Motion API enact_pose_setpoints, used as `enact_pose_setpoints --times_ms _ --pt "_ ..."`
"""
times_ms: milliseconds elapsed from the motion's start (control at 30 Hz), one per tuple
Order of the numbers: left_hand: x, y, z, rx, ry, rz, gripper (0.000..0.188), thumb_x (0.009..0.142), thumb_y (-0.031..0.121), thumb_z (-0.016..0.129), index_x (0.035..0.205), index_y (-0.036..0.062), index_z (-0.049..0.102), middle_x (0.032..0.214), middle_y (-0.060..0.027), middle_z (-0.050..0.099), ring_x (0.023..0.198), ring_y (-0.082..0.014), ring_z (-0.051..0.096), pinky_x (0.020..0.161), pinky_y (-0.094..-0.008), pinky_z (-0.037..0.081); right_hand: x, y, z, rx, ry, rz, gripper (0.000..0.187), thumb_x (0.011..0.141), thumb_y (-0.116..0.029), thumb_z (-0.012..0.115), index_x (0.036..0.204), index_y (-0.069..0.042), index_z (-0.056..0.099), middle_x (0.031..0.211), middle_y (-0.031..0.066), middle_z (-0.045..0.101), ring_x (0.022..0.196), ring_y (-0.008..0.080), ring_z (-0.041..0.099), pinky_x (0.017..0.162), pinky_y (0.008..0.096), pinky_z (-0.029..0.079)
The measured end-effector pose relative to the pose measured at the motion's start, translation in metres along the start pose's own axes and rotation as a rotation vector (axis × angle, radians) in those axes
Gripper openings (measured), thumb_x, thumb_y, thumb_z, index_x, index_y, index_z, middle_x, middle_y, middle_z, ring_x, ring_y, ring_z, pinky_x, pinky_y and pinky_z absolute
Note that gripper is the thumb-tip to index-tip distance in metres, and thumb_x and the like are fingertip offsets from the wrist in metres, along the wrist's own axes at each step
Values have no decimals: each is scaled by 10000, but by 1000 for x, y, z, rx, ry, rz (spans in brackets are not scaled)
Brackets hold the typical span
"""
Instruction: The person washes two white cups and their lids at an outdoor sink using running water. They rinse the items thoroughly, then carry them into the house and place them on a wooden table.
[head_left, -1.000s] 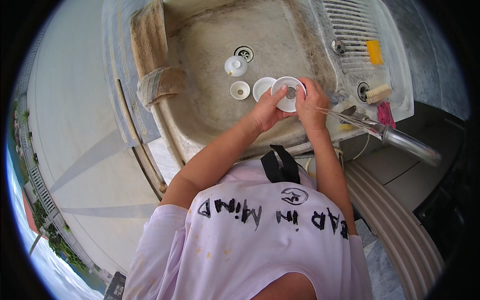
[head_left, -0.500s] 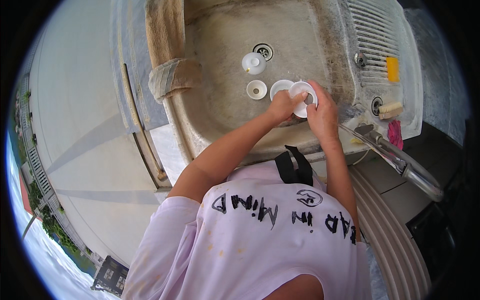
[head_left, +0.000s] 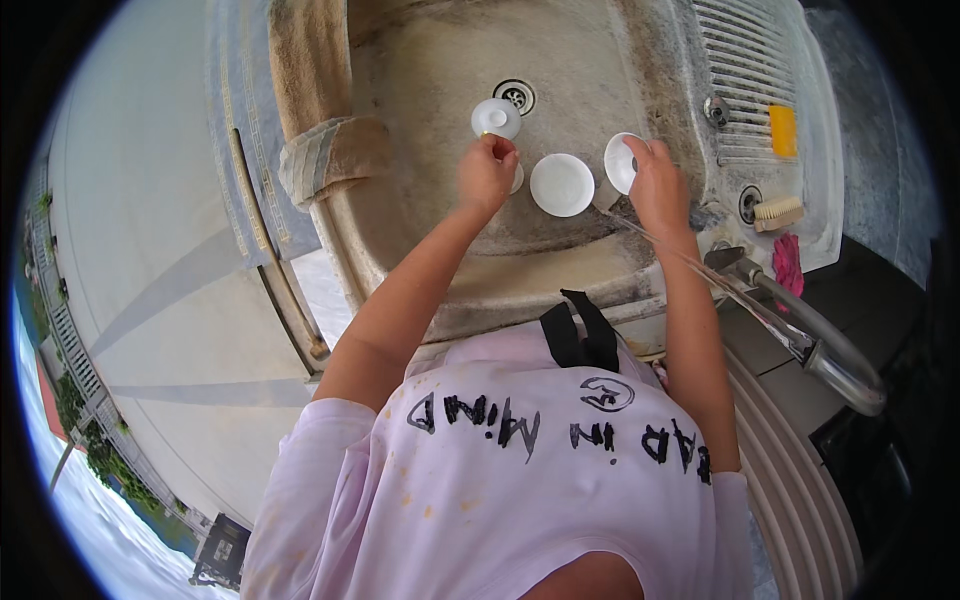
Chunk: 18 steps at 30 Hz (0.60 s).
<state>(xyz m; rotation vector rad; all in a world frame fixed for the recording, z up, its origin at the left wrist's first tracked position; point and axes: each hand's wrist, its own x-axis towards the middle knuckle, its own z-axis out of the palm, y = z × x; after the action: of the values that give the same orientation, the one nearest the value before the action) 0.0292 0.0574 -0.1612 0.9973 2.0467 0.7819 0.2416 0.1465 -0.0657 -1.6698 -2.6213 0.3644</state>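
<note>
The right hand (head_left: 662, 188) grips a tilted white bowl (head_left: 618, 165) by its rim, above the sink (head_left: 415, 130) toward its near right corner. The left hand (head_left: 487, 178) has bent fingers beside a white domed piece (head_left: 497, 117); whether it grips anything cannot be told. It partly covers a small white cup (head_left: 517, 179). Between the hands, a white dish (head_left: 561, 185) lies near the sink's near edge. Beyond the domed piece is the drain (head_left: 514, 97). A brown towel (head_left: 310, 70) hangs over the left edge; a yellow block (head_left: 783, 131) and a brush (head_left: 778, 213) lie past the right edge.
</note>
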Motion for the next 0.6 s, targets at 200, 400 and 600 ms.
enact_pose_setpoints --times_ms 200,400,600 --pt "-7 -2 -23 451 -203 219 602 599 237 811 1135 155 549 1092 -102 547 1061 -309 511 849 -402 476 29 30 57 49 -82 65 378 767 4 534 1120 -124 582 1038 178 576 894 374 599 783 439 490" --pt "-2 -32 -13 439 -268 275 682 574 142 775 1193 183 490 1121 -109 519 1050 -308 520 836 -412 488 39 55 115 433 -166 254 438 731 51 510 1119 -129 605 1077 194 579 1010 365 556 871 402 453" --pt "1 -9 -31 299 -203 150 631 587 82 724 1165 152 479 1052 -126 516 943 -341 566 793 -417 498 37 58 111 389 -89 174 434 737 66 486 1095 -136 626 1049 173 586 1028 345 552 890 385 444"
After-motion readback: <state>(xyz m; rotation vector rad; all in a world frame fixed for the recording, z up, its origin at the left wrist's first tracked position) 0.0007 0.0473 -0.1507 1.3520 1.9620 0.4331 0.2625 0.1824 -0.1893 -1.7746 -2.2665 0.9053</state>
